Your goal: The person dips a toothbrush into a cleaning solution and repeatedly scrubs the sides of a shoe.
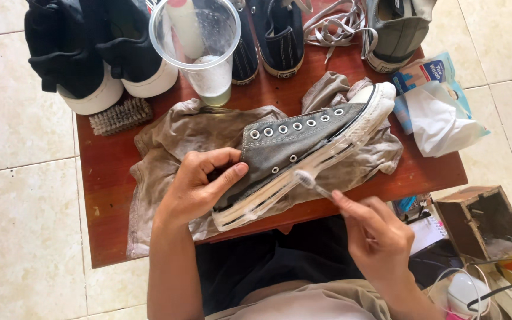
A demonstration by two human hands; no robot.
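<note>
Grey sneaker [303, 151], toe pointing upper right

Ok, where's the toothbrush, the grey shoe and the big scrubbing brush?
toothbrush [308, 179], head view, on its bristle head against the sole.
grey shoe [291, 142], head view, on its canvas side below the eyelets.
scrubbing brush [121, 115], head view, on its bristles, left on the table.

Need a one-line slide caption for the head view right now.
Left hand steadies a grey high-top sneaker on a stained cloth while right hand holds a toothbrush to its white sole.
</note>
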